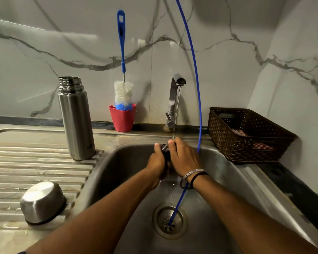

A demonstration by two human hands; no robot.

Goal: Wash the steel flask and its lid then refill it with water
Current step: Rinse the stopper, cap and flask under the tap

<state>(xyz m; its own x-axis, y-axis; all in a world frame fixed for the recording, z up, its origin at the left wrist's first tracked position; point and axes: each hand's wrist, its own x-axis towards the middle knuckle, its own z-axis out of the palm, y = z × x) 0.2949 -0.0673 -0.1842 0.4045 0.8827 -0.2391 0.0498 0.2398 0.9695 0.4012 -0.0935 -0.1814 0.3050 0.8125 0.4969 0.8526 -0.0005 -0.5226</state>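
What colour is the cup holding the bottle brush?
Red cup, seen in the head view, behind the sink.

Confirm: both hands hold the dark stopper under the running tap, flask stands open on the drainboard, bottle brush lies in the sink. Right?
Not quite. The head view shows the bottle brush standing upright in the red cup by the wall, not lying in the sink. The rest holds: left hand and right hand hold the stopper under the tap; flask open on the drainboard.
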